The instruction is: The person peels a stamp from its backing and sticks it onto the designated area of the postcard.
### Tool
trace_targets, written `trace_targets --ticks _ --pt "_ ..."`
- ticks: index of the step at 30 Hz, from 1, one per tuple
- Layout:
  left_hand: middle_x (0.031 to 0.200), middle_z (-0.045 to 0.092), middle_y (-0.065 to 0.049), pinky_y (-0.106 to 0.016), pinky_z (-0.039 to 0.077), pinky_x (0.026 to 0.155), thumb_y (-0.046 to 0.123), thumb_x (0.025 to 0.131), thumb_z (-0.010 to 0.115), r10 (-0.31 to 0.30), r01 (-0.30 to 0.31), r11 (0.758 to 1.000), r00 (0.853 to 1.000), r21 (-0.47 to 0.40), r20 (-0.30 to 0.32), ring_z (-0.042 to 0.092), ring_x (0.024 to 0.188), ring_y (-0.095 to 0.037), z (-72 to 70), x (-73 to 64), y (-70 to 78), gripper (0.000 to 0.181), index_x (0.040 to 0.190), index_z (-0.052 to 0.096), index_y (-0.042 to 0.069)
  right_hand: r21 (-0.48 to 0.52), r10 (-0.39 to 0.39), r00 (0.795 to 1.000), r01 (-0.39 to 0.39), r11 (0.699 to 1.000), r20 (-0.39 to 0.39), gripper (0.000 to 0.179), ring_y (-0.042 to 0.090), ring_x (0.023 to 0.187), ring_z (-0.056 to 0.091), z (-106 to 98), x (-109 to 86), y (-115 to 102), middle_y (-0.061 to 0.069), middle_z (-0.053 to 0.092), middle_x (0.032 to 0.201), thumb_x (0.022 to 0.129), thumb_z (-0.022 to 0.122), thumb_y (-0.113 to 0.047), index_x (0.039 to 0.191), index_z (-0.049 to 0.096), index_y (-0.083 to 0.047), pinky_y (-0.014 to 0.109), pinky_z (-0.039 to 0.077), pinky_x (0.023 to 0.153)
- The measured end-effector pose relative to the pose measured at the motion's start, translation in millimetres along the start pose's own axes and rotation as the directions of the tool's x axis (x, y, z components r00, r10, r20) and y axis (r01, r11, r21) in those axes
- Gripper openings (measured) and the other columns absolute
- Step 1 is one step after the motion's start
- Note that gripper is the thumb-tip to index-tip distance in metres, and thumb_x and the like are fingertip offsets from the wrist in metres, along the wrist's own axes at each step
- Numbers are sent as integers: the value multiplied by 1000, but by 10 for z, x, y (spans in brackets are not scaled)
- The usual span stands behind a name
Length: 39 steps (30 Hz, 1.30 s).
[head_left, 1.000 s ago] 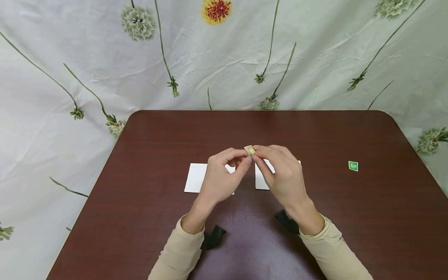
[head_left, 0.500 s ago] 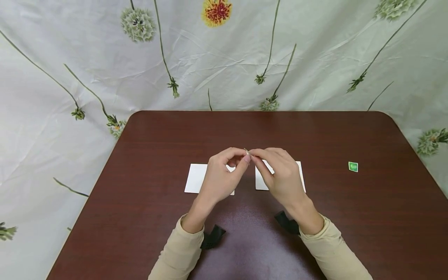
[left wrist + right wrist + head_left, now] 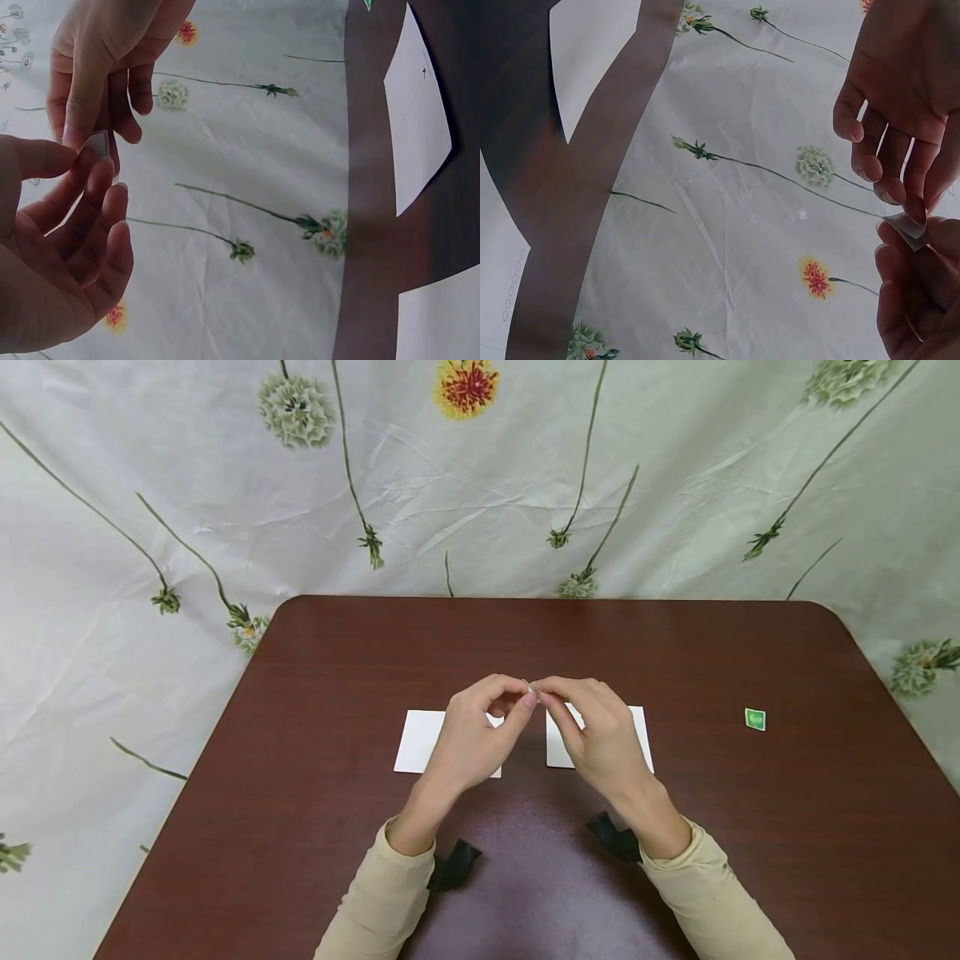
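Both hands meet over the middle of the table, fingertips together. My left hand (image 3: 476,727) pinches a small square sticker (image 3: 907,228) between thumb and index finger. My right hand (image 3: 606,735) pinches at the same piece from the other side. In the right wrist view its pale underside shows as two thin layers, slightly parted at a corner. A whitish face of the sticker also shows in the left wrist view, while the head view catches only a sliver of it between the fingertips. Its printed side is hidden.
Two white paper rectangles lie under the hands, one at left (image 3: 418,743) and one at right (image 3: 558,747). A small green sticker (image 3: 755,719) lies farther right on the dark red table (image 3: 375,643). A flowered cloth (image 3: 480,485) hangs behind the table.
The sticker's yellow printed face showed one second ago; it has since turned, leaving only a pale sliver visible. My right fingertips have dipped slightly; the left hand has hardly moved.
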State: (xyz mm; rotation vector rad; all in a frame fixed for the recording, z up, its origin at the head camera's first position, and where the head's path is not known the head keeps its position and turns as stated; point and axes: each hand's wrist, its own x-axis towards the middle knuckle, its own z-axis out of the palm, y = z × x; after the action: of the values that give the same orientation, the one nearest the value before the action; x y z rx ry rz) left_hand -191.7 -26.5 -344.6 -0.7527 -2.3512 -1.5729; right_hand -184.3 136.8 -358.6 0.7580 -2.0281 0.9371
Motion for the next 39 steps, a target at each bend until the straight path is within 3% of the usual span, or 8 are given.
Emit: trace_targets --ticks 2,5,11,22,35,39 --pt "79 61 1 -36 50 67 6 90 62 -3 3 1000 1000 8 9 56 72 -10 -6 3 -8 6 90 68 4 1 2 1000 -2 1000 -1 10 23 70 60 3 2 0 7 70 88 88 67 -2 98 69 0 34 47 64" --pt "80 61 2 -35 50 68 7 90 63 -10 9 1000 1000 17 21 56 73 -9 -15 7 -19 7 90 69 5 6 12 1000 -12 1000 -2 19 21 69 60 1 6 4 7 70 87 80 71 8 97 70 0 33 47 62" --pt "85 63 2 -30 50 69 7 90 62 -15 14 999 998 29 57 58 76 -9 -31 16 -33 8 93 69 5 50 57 998 -56 997 -19 24 19 71 63 2 19 31 6 71 88 77 72 12 97 71 -1 32 50 59" --pt "85 62 3 -29 48 73 9 90 62 -41 35 998 993 55 111 57 77 -10 -93 49 -31 7 91 68 5 183 194 981 -188 965 -18 21 20 76 68 2 47 61 8 71 91 81 67 12 99 69 1 25 52 72" --pt "87 65 0 -31 50 76 9 92 61 -103 92 993 982 74 157 60 81 -12 -186 81 -96 8 95 68 5 174 299 948 -277 945 -113 15 13 62 61 -14 60 86 9 70 86 85 66 8 99 69 1 15 46 61" --pt "84 65 0 -29 49 73 9 92 61 -131 122 990 979 69 156 59 75 -12 -215 107 -166 9 97 68 4 236 379 921 -349 907 -94 14 9 65 61 -20 57 87 10 70 83 87 64 7 99 68 3 16 47 61"
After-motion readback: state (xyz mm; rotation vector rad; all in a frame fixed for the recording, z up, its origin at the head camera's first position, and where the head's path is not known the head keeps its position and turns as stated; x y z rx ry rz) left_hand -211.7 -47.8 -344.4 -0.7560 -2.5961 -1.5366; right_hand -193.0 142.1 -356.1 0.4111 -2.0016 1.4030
